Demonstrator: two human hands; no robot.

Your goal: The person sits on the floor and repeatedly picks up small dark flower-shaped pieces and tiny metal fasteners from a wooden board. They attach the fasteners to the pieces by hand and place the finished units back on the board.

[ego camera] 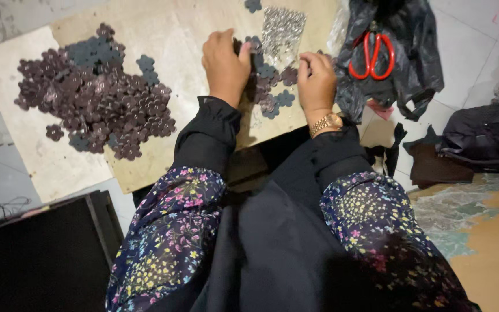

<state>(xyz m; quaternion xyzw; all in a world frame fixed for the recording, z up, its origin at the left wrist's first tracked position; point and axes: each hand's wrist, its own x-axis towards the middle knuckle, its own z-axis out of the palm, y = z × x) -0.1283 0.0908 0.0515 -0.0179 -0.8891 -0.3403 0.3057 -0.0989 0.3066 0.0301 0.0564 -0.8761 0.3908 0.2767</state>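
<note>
At the far left of the wooden board [163, 34] lay a large heap of dark flower-shaped pieces [96, 95], well apart from both hands. The left hand [224, 65] rested knuckles-up near the board's middle, thumb and fingers pressed together on a dark flower piece [253, 44] at its right edge. Between the two hands a small cluster of flower pieces [272, 86] ran from the far side toward the person, just beside either hand, perhaps a little nearer the right. Beyond it sat a patch of small silvery bits [283, 30]. The right hand [316, 81] was curled over the cluster's right edge; whether its fingertips pinched anything could not be told. Red-handled scissors [372, 56] lay on a black plastic bag [417, 52] further right.
</note>
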